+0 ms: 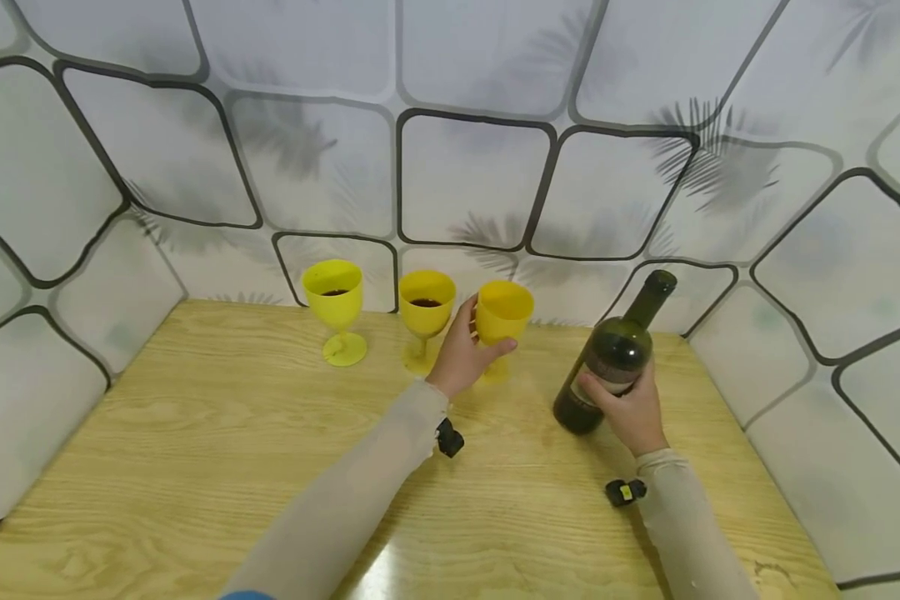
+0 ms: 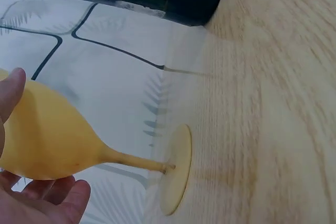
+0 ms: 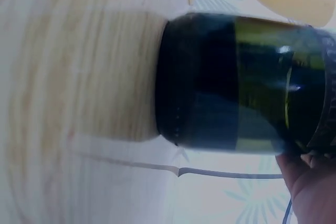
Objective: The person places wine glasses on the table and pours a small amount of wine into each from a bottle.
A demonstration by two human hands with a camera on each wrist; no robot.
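My left hand [image 1: 465,354] holds a yellow goblet [image 1: 504,312] by its bowl, thumb on the near side and fingers round the left. In the left wrist view the goblet's round foot [image 2: 178,169] is right at the wooden table. My right hand [image 1: 633,408] grips a dark green wine bottle [image 1: 588,392] round its pale label, thumb across the front. The bottle's neck [image 1: 651,298] leans to the right in the head view; its base [image 3: 170,82] is close over the wood. No dark liquid shows inside the held goblet.
Two more yellow goblets, one at far left [image 1: 333,296] and one beside my left hand [image 1: 426,304], stand on the table [image 1: 217,433] with dark liquid inside. Patterned white walls [image 1: 472,183] close off the back and both sides.
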